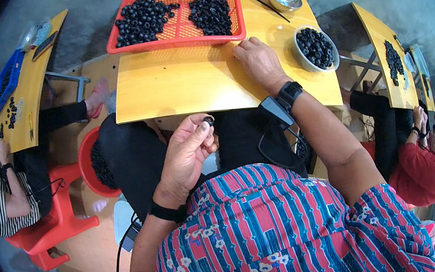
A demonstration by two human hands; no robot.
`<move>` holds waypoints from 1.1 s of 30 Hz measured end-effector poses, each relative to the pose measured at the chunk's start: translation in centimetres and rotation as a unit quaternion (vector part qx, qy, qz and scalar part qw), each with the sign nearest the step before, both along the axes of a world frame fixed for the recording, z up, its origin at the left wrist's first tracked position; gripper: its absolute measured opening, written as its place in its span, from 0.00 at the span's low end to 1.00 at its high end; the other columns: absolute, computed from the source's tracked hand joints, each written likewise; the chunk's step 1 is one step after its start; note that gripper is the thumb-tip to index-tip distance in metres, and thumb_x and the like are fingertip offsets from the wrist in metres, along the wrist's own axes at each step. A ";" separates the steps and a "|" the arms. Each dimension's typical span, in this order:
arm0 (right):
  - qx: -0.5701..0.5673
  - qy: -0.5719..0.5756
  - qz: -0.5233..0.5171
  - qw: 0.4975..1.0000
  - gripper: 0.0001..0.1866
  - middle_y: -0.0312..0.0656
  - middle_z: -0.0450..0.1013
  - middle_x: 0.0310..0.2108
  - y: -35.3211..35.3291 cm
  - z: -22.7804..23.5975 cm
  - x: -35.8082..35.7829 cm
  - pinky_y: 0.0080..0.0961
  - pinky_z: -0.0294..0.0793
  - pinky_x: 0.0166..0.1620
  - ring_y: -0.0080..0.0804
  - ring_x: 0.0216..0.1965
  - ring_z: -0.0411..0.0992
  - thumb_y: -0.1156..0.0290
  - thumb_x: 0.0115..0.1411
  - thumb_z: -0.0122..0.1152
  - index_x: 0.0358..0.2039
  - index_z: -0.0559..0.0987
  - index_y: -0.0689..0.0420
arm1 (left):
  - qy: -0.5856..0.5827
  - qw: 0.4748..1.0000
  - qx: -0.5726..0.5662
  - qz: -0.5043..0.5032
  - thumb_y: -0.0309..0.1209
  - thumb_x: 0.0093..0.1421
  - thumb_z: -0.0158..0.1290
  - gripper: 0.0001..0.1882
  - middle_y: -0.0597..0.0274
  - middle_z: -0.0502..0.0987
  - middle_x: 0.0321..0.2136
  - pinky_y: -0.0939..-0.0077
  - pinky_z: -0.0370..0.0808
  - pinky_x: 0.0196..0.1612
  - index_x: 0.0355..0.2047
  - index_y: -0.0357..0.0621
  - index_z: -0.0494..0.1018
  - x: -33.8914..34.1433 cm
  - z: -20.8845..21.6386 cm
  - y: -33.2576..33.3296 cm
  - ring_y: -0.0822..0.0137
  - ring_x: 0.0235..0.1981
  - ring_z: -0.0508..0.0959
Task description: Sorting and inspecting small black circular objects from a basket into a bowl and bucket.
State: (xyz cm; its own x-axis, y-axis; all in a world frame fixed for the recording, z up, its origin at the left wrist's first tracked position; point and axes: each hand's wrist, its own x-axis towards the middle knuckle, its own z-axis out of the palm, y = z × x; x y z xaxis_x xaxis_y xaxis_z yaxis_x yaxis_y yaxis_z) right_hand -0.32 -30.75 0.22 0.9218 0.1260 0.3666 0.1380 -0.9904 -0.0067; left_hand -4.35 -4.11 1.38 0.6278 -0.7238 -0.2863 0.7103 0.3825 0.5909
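We pinched one black bead [208,120] in our left hand [187,154]; our right hand [258,63] lay relaxed, holding nothing, on the bench [177,86] beside the red basket [176,37], still mostly full.

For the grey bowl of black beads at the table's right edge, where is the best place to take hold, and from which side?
Probably the bare rim of the grey bowl, from the right, where it sits at the wooden table edge. Black beads fill it, so pinch the rim rather than reach inside. The right hand lies nearest.
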 end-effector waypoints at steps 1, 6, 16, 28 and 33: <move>0.003 -0.003 0.015 1.000 0.04 0.42 0.70 0.28 0.0 -0.1 -0.1 0.32 0.70 0.40 0.40 0.35 0.68 0.72 0.48 0.53 0.26 0.73 0.57 | -0.004 1.000 -0.002 0.003 0.31 0.62 0.48 0.10 0.69 0.67 0.28 0.82 0.68 0.33 0.43 0.45 0.68 0.0 -0.1 0.0 0.78 0.26 0.66; 0.007 0.008 0.034 0.999 0.04 0.42 0.70 0.28 0.1 0.1 0.0 0.32 0.70 0.41 0.40 0.35 0.68 0.72 0.48 0.53 0.27 0.73 0.57 | -0.002 1.000 0.003 0.001 0.32 0.62 0.49 0.09 0.71 0.67 0.27 0.82 0.67 0.33 0.41 0.45 0.69 0.0 0.3 -0.1 0.78 0.27 0.66; 0.148 0.046 0.060 0.986 0.05 0.47 0.71 0.29 1.7 1.3 -0.6 0.36 0.71 0.40 0.46 0.36 0.69 0.78 0.48 0.53 0.28 0.73 0.59 | 0.000 1.000 -0.004 0.014 0.31 0.63 0.48 0.08 0.71 0.66 0.28 0.83 0.67 0.33 0.42 0.45 0.68 0.4 0.3 -0.1 0.79 0.27 0.65; 0.586 0.282 0.170 0.740 0.09 0.31 0.65 0.28 7.9 6.0 -3.9 0.14 0.66 0.38 0.16 0.33 0.64 0.82 0.56 0.54 0.38 0.69 0.60 | -0.019 0.997 0.018 0.073 0.31 0.61 0.50 0.10 0.72 0.68 0.28 0.85 0.68 0.32 0.42 0.44 0.69 1.1 -0.6 0.0 0.80 0.26 0.67; 0.580 0.302 0.175 0.736 0.09 0.32 0.65 0.27 8.0 5.9 -3.6 0.15 0.66 0.36 0.16 0.32 0.64 0.81 0.56 0.54 0.38 0.69 0.61 | -0.162 0.974 0.131 0.093 0.29 0.60 0.52 0.08 0.73 0.70 0.27 0.88 0.67 0.29 0.39 0.42 0.71 0.8 -0.1 -0.4 0.82 0.24 0.67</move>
